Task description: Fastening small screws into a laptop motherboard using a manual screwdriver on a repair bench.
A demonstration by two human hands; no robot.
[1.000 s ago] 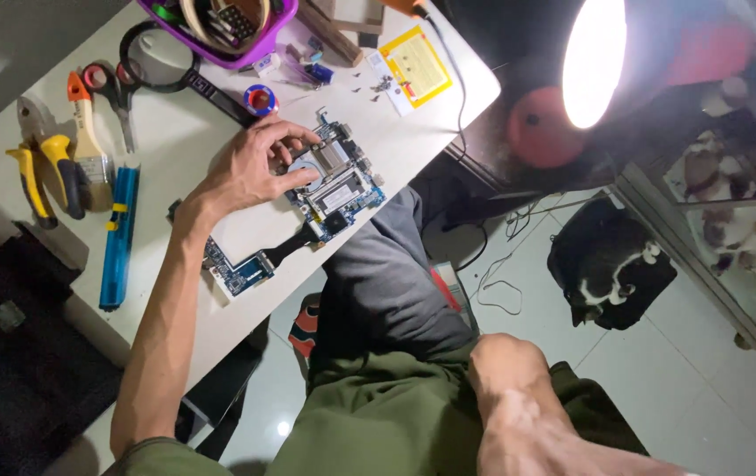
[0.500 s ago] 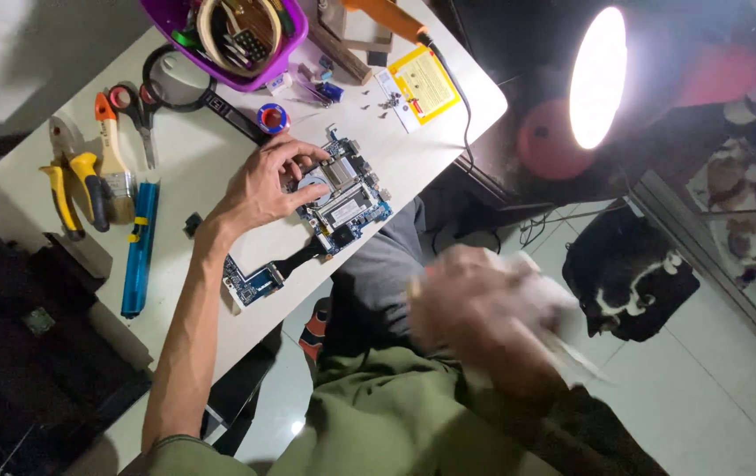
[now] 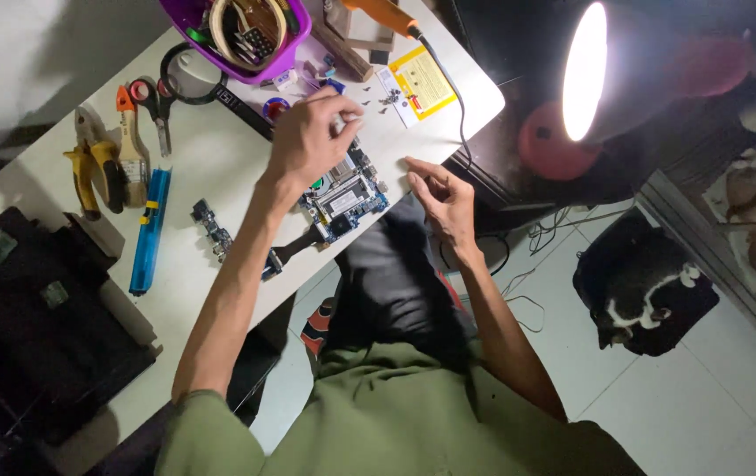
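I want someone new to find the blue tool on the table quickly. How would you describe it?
Start at the white table and go to its left part, past the left hand. The long blue tool lies beside the yellow-handled pliers. It alone is a slim, straight blue bar.

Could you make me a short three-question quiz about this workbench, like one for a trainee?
1. True or false: the left hand is raised above the circuit board.
2. Which lies nearest the table's left end: A the purple tray, B the yellow pliers, C the yellow card?
3. Fill in: the right hand is at the table's ____, fingers open.

Key: 1 true; 2 B; 3 edge.
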